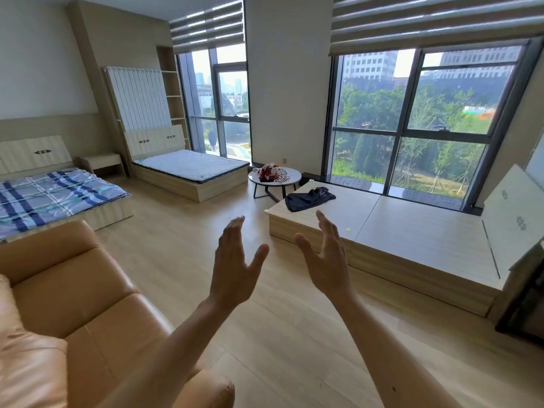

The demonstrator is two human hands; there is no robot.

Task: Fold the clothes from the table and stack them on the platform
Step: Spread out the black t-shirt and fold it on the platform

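A small round white table [295, 175] stands across the room by the window pillar. On it lies a crumpled pile of clothes [269, 172], red, white and black patterned. Just right of it, a dark navy garment [309, 198] lies loosely folded on the near left corner of the low wooden platform [412, 231] under the window. My left hand [234, 265] and my right hand [325, 260] are raised in front of me, palms facing each other, fingers apart, holding nothing. Both are far from the table and the platform.
A tan leather sofa [73, 304] fills the lower left beside me. Two beds stand along the left wall, one with a blue plaid cover [50, 195], one a bare mattress [191, 163]. A white panel [515, 219] leans at the platform's right end. Wooden floor lies between me and the platform.
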